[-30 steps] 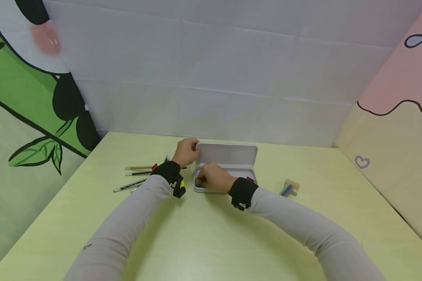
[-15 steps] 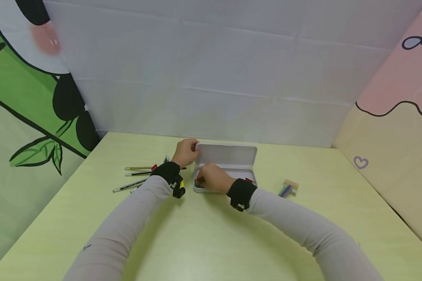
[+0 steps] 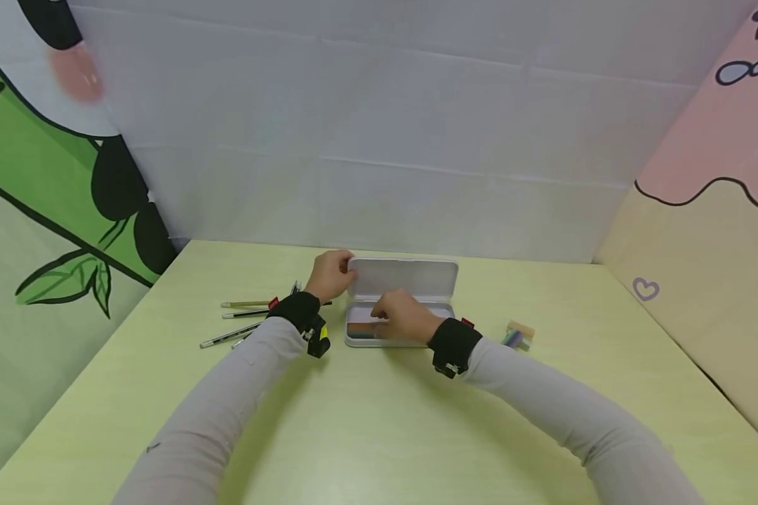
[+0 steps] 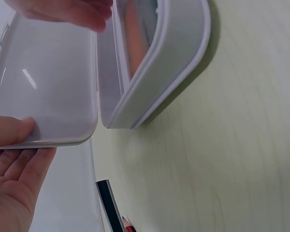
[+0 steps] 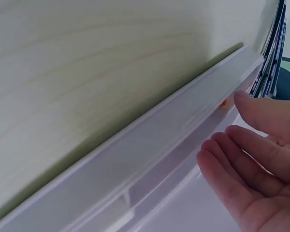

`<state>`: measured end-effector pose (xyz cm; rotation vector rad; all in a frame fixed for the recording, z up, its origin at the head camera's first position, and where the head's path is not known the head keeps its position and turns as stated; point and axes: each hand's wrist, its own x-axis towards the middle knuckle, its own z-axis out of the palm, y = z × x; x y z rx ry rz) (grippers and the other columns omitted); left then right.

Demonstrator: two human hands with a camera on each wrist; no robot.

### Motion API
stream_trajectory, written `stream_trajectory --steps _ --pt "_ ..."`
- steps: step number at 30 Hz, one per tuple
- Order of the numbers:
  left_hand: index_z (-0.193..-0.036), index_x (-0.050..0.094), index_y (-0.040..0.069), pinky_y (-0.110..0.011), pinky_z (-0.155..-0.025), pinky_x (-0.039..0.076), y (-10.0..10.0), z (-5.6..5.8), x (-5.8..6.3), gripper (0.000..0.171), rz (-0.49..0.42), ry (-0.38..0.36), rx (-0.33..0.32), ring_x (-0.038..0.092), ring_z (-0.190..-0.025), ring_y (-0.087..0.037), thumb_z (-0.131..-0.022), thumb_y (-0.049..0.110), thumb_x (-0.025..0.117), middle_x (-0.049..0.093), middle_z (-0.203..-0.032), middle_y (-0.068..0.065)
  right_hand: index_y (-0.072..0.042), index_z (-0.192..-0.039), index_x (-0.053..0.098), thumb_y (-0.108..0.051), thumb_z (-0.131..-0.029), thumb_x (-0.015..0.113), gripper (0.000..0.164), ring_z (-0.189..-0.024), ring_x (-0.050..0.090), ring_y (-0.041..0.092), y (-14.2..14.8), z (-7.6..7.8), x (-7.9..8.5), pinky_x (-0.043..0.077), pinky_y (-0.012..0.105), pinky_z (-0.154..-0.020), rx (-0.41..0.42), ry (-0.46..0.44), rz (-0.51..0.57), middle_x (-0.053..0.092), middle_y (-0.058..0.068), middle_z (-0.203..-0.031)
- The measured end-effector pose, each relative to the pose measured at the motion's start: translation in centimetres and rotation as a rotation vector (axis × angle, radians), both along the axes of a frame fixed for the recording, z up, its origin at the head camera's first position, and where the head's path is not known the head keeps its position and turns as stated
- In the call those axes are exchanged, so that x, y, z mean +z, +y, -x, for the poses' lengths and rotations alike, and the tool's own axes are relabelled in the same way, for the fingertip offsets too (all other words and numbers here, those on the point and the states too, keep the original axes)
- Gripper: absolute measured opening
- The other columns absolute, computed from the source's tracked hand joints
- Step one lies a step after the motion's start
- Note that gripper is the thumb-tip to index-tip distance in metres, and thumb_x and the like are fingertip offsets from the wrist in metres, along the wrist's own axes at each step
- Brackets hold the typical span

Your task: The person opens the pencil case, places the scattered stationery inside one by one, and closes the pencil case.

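A white pencil case point(image 3: 379, 344) lies on the table with its lid point(image 3: 417, 277) raised. My left hand point(image 3: 328, 275) grips the lid's left edge, thumb on the inside and fingers behind, as the left wrist view shows. Over the case hovers my right hand point(image 3: 407, 317); in the right wrist view its fingers are loosely bent and apart from the thumb, with nothing between them. In the left part of the case rests a flat bar, orange point(image 4: 134, 38) along one side and grey-blue along the other. The right hand partly covers the case's inside in the head view.
Left of the case lie several pencils and pens, among them a yellowish pencil point(image 3: 243, 304) and a clear-and-black pen point(image 3: 227, 337), partly behind the left wrist. Small coloured blocks point(image 3: 519, 335) lie to the right, near the right sleeve. A white cloth wall point(image 3: 379, 175) stands behind the table.
My right hand has let go of the orange and grey-blue bar in the case's left part and drawn back up and to the right. The left hand stays on the lid.
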<state>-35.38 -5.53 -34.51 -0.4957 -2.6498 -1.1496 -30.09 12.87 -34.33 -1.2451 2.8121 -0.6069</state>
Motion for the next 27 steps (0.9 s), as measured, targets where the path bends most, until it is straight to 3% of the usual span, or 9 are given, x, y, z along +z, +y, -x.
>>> stream_trajectory --steps 3,4,13,19,23,27 --pt "-0.096 0.067 -0.003 -0.037 -0.072 0.049 0.0 -0.1 -0.2 0.012 -0.003 -0.013 0.002 0.062 -0.082 -0.031 -0.086 0.000 0.062 0.067 -0.088 -0.021 0.001 -0.095 0.076 -0.005 -0.081 0.072 0.016 -0.083 0.069 0.021 1.1 0.0 -0.1 0.056 0.032 -0.076 -0.025 -0.014 -0.020 0.075 0.012 -0.091" --pt "-0.097 0.067 -0.003 -0.037 -0.073 0.049 0.0 -0.1 -0.2 0.012 -0.003 -0.018 0.004 0.062 -0.083 -0.031 -0.086 0.000 0.062 0.067 -0.089 -0.021 0.002 -0.096 0.075 -0.005 -0.081 0.072 0.017 -0.083 0.068 0.021 1.5 0.0 -0.1 0.056 0.031 -0.076 -0.029 -0.009 -0.031 0.075 0.013 -0.092" --pt "-0.098 0.067 -0.004 -0.034 -0.071 0.046 -0.2 0.1 0.1 0.014 0.025 -0.011 0.014 0.059 -0.080 -0.029 -0.087 0.000 0.061 0.065 -0.088 -0.020 0.001 -0.093 0.075 -0.002 -0.079 0.074 0.015 -0.072 0.058 0.017 4.6 0.0 0.3 0.049 0.024 -0.068 -0.128 -0.021 -0.025 0.073 0.011 -0.084" --pt "-0.097 0.067 -0.004 -0.035 -0.072 0.045 -0.3 0.1 0.3 0.011 0.012 -0.016 0.014 0.059 -0.081 -0.030 -0.087 0.000 0.062 0.064 -0.087 -0.020 0.003 -0.093 0.075 -0.003 -0.078 0.075 0.015 -0.069 0.056 0.014 5.8 0.1 0.8 0.048 0.024 -0.066 -0.138 -0.017 -0.018 0.072 0.011 -0.083" --pt "-0.097 0.067 -0.004 -0.037 -0.073 0.048 -0.3 -0.1 0.3 0.012 0.004 -0.025 0.007 0.060 -0.083 -0.031 -0.087 0.001 0.063 0.065 -0.089 -0.020 0.004 -0.094 0.075 -0.003 -0.077 0.077 0.018 -0.071 0.060 0.017 7.2 0.0 1.2 0.051 0.027 -0.068 -0.139 0.025 -0.011 0.073 0.015 -0.086" --pt "-0.099 0.067 -0.004 -0.039 -0.075 0.050 -0.2 0.0 0.1 0.013 -0.005 -0.039 0.001 0.062 -0.085 -0.032 -0.088 0.001 0.063 0.066 -0.092 -0.021 0.004 -0.086 0.074 -0.002 -0.075 0.078 0.013 -0.063 0.050 0.014 9.5 -0.1 1.5 0.042 0.023 -0.062 -0.155 0.061 -0.015 0.067 0.013 -0.073"
